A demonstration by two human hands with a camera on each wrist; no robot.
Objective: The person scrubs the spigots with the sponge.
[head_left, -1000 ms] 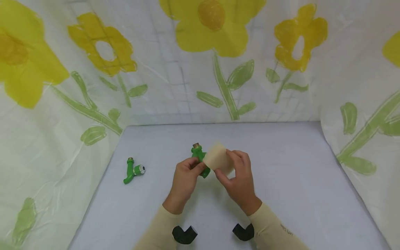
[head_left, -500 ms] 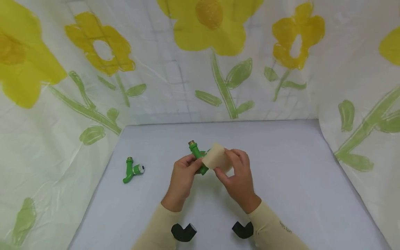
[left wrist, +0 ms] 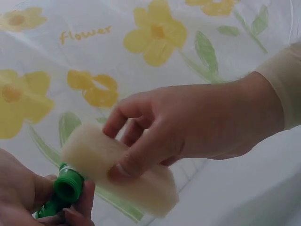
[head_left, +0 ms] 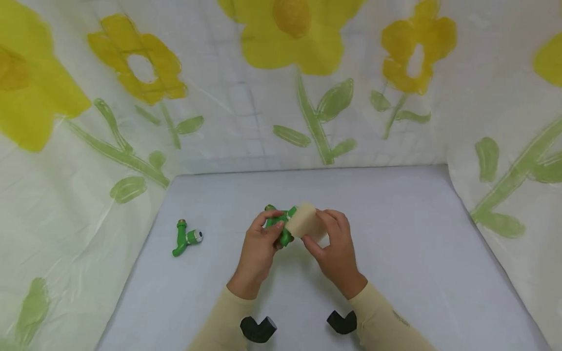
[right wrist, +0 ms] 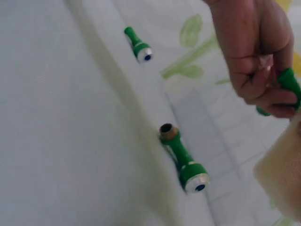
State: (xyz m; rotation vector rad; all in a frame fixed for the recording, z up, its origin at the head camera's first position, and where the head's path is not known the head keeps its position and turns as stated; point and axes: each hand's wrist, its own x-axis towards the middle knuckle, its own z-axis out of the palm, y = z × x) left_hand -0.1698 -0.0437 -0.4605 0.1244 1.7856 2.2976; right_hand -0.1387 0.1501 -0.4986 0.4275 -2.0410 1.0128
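In the head view, my left hand [head_left: 259, 248] grips a green tap [head_left: 285, 238] above the middle of the table. My right hand [head_left: 337, 248] holds a cream sponge block [head_left: 303, 220] between thumb and fingers, its near end against the tap. The left wrist view shows the sponge [left wrist: 150, 186] under the right hand's thumb, beside the round open end of the tap [left wrist: 68, 186]. Fingers and sponge hide much of this tap. In the right wrist view, the left hand [right wrist: 256, 56] is curled round the tap [right wrist: 289, 84], with the sponge [right wrist: 282, 169] just below.
Another green tap [head_left: 182, 239] with a silver-ended knob lies on the table [head_left: 417, 253] at the left. The right wrist view shows two loose taps, a nearer one [right wrist: 183, 160] and a farther one [right wrist: 138, 47]. Flower-painted sheets [head_left: 210, 97] enclose the table.
The tap has turned in my left hand, its brass end dipping lower and its side branch coming round towards the sponge. The left fingers have shifted on it. The right hand has barely moved.
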